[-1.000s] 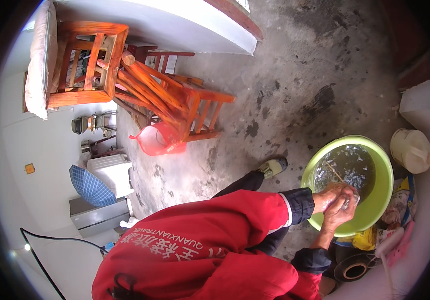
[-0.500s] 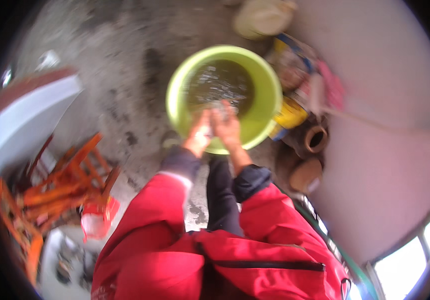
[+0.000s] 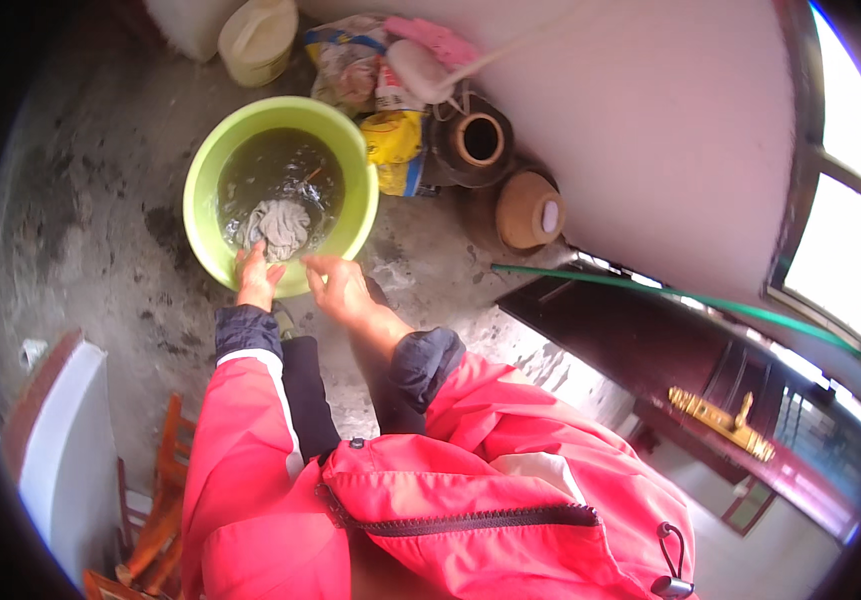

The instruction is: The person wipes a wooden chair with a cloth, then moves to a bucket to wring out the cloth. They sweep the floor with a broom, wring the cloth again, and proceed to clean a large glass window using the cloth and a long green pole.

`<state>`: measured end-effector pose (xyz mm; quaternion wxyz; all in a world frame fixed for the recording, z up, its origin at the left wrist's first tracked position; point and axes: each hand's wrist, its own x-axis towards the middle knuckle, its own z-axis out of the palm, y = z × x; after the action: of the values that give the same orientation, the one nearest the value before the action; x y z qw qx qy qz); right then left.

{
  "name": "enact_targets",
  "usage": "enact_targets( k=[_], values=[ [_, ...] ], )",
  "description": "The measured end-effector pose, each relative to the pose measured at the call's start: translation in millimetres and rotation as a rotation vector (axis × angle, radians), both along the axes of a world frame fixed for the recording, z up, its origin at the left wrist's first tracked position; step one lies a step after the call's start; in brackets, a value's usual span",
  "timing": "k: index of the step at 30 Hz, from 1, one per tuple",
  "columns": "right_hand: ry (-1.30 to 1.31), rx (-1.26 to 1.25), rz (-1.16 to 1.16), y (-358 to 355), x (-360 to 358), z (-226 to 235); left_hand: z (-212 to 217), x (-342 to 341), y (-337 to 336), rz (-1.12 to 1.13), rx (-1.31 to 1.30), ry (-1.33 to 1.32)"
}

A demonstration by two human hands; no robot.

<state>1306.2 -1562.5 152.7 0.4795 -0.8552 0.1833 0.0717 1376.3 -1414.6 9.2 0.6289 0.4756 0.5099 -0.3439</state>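
A lime-green plastic basin (image 3: 208,180) of dark water stands on the concrete floor. A grey wet cloth (image 3: 280,226) lies in the water near the front rim. My left hand (image 3: 255,277) rests on the basin's near edge, its fingers touching the cloth. Just outside the rim, my right hand (image 3: 338,287) hovers palm-up with fingers spread and nothing in it. Both arms wear red jacket sleeves with dark cuffs.
Behind the basin are a cream lidded bucket (image 3: 257,38), plastic bags (image 3: 390,135), a dark clay jar (image 3: 478,143) and a tan pot (image 3: 530,210) along the wall. A green hose (image 3: 650,290) crosses a dark cabinet (image 3: 670,350). Orange wooden stools (image 3: 155,510) stand at lower left.
The view swung round so the basin sits at upper left. My hands, pressed together over the water before, have parted; the cloth lies in the basin and my right hand is out.
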Motion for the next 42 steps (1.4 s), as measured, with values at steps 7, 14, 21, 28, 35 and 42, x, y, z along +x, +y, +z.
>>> enact_targets(
  k=[7,14,21,28,35,42],
  values=[
    [0.224,-0.213,0.000,-56.4,-129.0,74.3,9.6,6.2,34.9,-0.191,-0.153,-0.144],
    [0.319,-0.414,-0.434,-124.0,-294.3,182.6,81.1,12.2,53.1,-0.456,0.206,-0.254],
    [0.308,-0.344,-0.530,-182.1,-373.5,256.8,205.4,-12.0,72.9,-0.915,0.384,-0.187],
    [0.106,-0.312,-0.593,-271.8,-439.4,290.3,267.0,-34.9,92.2,-0.686,0.375,-0.224],
    [0.196,-0.324,-0.919,-224.2,-590.4,275.2,281.2,-57.5,-17.9,-1.024,0.292,-0.274],
    [0.381,-0.266,-1.280,-69.5,-712.3,283.7,264.0,-97.9,-129.4,-1.456,0.222,-0.279]
  ],
)
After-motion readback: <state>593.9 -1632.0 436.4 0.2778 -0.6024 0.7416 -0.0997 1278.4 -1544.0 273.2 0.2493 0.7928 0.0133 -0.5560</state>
